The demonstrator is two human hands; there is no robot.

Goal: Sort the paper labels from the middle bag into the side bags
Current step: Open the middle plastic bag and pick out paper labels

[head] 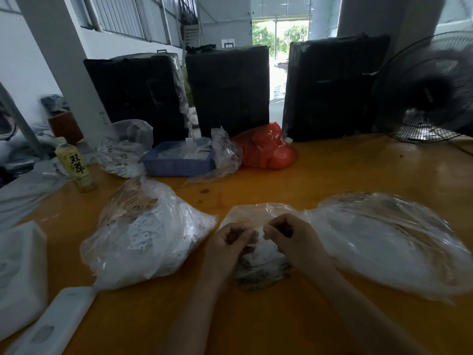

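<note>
Three clear plastic bags lie on the orange table [332,175]. The small middle bag [258,213] holds a pile of printed paper labels [261,272]. My left hand [230,242] and my right hand [284,231] hover over that bag with curled fingers, pinching a thin white label between them. The left bag [143,242] bulges with white labels. The right bag [389,242] lies flatter, with pale contents that are blurred.
A blue basket [176,160], a red bag [266,147], another clear bag [122,147] and a drink bottle [76,165] stand behind. Three black wrapped boxes [227,88] line the back. A fan [430,88] stands at the right; white objects [20,272] lie at the left.
</note>
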